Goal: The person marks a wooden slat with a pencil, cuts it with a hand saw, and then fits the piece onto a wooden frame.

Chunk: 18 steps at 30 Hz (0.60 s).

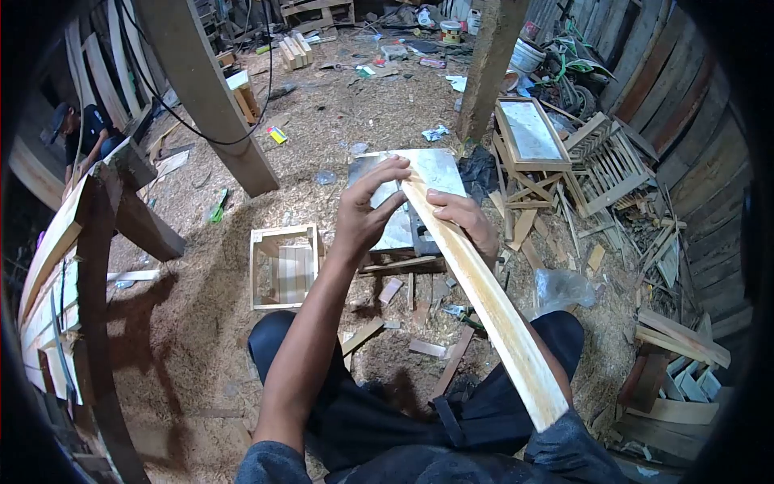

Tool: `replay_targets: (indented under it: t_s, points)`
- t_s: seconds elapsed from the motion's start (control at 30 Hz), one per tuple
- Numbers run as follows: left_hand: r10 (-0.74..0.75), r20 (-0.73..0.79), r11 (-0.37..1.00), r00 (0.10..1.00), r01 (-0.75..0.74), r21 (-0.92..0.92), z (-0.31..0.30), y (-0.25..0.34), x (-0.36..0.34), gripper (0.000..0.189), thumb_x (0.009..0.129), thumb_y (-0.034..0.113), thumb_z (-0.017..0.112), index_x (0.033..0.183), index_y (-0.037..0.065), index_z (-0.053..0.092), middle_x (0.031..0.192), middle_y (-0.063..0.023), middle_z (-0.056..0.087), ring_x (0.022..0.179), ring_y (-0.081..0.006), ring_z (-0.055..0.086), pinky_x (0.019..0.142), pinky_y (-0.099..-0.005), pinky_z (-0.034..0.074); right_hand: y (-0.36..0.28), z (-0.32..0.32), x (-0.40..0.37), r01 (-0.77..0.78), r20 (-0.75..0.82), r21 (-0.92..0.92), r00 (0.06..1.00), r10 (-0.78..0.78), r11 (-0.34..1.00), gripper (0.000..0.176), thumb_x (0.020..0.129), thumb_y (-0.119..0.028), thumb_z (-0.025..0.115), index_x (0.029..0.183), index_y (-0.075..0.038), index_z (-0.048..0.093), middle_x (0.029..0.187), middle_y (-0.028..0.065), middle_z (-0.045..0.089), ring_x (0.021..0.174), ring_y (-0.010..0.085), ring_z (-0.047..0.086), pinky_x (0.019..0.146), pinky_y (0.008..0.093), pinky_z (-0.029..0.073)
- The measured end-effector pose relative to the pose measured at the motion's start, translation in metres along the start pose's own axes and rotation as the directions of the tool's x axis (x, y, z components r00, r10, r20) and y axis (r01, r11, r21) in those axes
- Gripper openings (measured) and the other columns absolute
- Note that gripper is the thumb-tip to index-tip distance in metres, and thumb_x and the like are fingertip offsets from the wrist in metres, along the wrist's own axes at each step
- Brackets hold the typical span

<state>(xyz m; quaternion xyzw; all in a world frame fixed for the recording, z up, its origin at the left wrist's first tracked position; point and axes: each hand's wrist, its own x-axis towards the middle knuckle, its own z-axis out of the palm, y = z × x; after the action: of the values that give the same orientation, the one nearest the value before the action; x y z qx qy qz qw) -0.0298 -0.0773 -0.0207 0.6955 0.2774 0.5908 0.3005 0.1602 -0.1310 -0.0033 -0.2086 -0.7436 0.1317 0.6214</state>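
A long, pale wooden plank (pixel 484 294) slants from above the low metal-topped work table (pixel 395 234) back towards my right upper arm. My left hand (pixel 367 206) has its fingers over the plank's far end and its thumb near the left edge. A little closer to me, my right hand (pixel 469 219) grips the plank from the right side, thumb on top. Part of that hand and most of the right forearm are hidden by the wood. A small wooden frame box (pixel 256 270) stands on the floor left of the table.
Sawdust and several wood offcuts (pixel 455 360) cover the floor around my legs. Wooden posts (pixel 205 97) rise ahead. Another person (pixel 97 129) is at the far left behind a timber structure (pixel 97 282). A slatted rack (pixel 605 173) and framed panel (pixel 530 133) stand right.
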Motion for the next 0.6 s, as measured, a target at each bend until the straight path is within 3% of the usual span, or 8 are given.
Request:
replay_targets:
  t_s: [0.1, 0.13, 0.2, 0.27, 0.3, 0.33, 0.43, 0.6]
  points:
    - [-0.022, 0.006, 0.996, 1.0, 0.022, -0.082, 0.003, 0.003, -0.003, 0.031, 0.089, -0.008, 0.067, 0.119, -0.002, 0.067, 0.132, -0.0168, 0.063, 0.133, -0.0268, 0.053, 0.114, -0.0396, 0.043, -0.02, 0.001, 0.01, -0.008, -0.02, -0.014, 1.0, 0.008, 1.0, 0.025, 0.089, -0.013, 0.07, 0.111, -0.001, 0.068, 0.115, 0.0211, 0.069, 0.11, 0.0313, 0.067, 0.093, 0.0383, 0.055]
    - [-0.029, -0.008, 0.995, 1.0, 0.028, -0.095, 0.005, 0.005, -0.003, 0.031, 0.089, -0.008, 0.067, 0.12, -0.002, 0.067, 0.132, -0.0167, 0.063, 0.133, -0.0269, 0.054, 0.114, -0.0396, 0.043, -0.013, 0.001, 0.009, 0.054, -0.028, -0.063, 0.998, -0.056, 0.997, 0.025, 0.087, -0.01, 0.072, 0.109, 0.001, 0.068, 0.114, 0.0221, 0.069, 0.11, 0.0317, 0.068, 0.092, 0.0383, 0.055]
    - [0.045, -0.017, 0.996, 0.999, -0.046, -0.077, 0.006, 0.013, 0.0, 0.032, 0.088, -0.007, 0.068, 0.12, -0.002, 0.067, 0.132, -0.0166, 0.063, 0.131, -0.0277, 0.055, 0.111, -0.0396, 0.045, -0.016, -0.003, 0.01, 0.106, -0.015, -0.181, 0.994, -0.11, 0.978, 0.026, 0.086, -0.008, 0.073, 0.108, 0.002, 0.066, 0.112, 0.0233, 0.069, 0.109, 0.0323, 0.068, 0.092, 0.0389, 0.055]
    - [0.088, -0.046, 0.995, 0.995, -0.09, -0.048, 0.007, 0.032, 0.004, 0.033, 0.086, -0.006, 0.07, 0.119, 0.0, 0.069, 0.128, -0.0152, 0.066, 0.128, -0.0274, 0.058, 0.109, -0.0394, 0.046, -0.029, 0.0, 0.016, 0.06, -0.061, -0.182, 0.996, -0.072, 0.981, 0.027, 0.087, -0.012, 0.072, 0.11, 0.002, 0.065, 0.112, 0.0237, 0.069, 0.107, 0.0326, 0.068, 0.092, 0.0394, 0.055]
    - [0.095, -0.057, 0.995, 0.994, -0.097, -0.038, 0.009, 0.039, 0.004, 0.033, 0.086, -0.006, 0.071, 0.118, 0.0, 0.069, 0.126, -0.0142, 0.068, 0.127, -0.027, 0.059, 0.109, -0.0392, 0.046, -0.034, -0.005, 0.02, 0.093, 0.01, -0.299, 0.995, -0.095, 0.95, 0.016, 0.096, -0.004, 0.063, 0.109, -0.002, 0.055, 0.11, 0.0211, 0.066, 0.101, 0.0313, 0.068, 0.089, 0.0401, 0.057]
    - [0.108, -0.068, 0.993, 0.992, -0.11, -0.029, 0.011, 0.044, 0.005, 0.033, 0.085, -0.005, 0.071, 0.118, 0.001, 0.07, 0.123, -0.0132, 0.07, 0.126, -0.0266, 0.06, 0.109, -0.039, 0.045, -0.043, -0.011, 0.025, 0.101, 0.055, -0.322, 0.995, -0.088, 0.941, 0.016, 0.097, -0.006, 0.063, 0.11, -0.002, 0.054, 0.11, 0.0209, 0.065, 0.103, 0.032, 0.068, 0.089, 0.0408, 0.057]
    - [0.143, -0.108, 0.989, 0.984, -0.147, -0.028, 0.017, 0.059, 0.007, 0.034, 0.085, -0.003, 0.073, 0.119, 0.003, 0.071, 0.123, -0.0125, 0.07, 0.126, -0.0258, 0.06, 0.109, -0.0379, 0.046, -0.051, -0.003, 0.023, 0.019, -0.104, -0.241, 0.994, -0.045, 0.97, 0.016, 0.098, -0.007, 0.062, 0.109, 0.0, 0.053, 0.109, 0.0201, 0.064, 0.106, 0.0309, 0.065, 0.092, 0.0412, 0.054]
    - [0.146, -0.102, 0.988, 0.984, -0.15, -0.028, 0.022, 0.074, 0.007, 0.036, 0.085, -0.003, 0.074, 0.12, 0.002, 0.071, 0.124, -0.0128, 0.07, 0.126, -0.0257, 0.06, 0.11, -0.0382, 0.045, -0.065, -0.011, 0.029, 0.041, -0.066, -0.301, 0.996, -0.064, 0.953, 0.02, 0.099, -0.009, 0.061, 0.115, 0.0, 0.052, 0.114, 0.0228, 0.063, 0.105, 0.0288, 0.063, 0.094, 0.0406, 0.052]
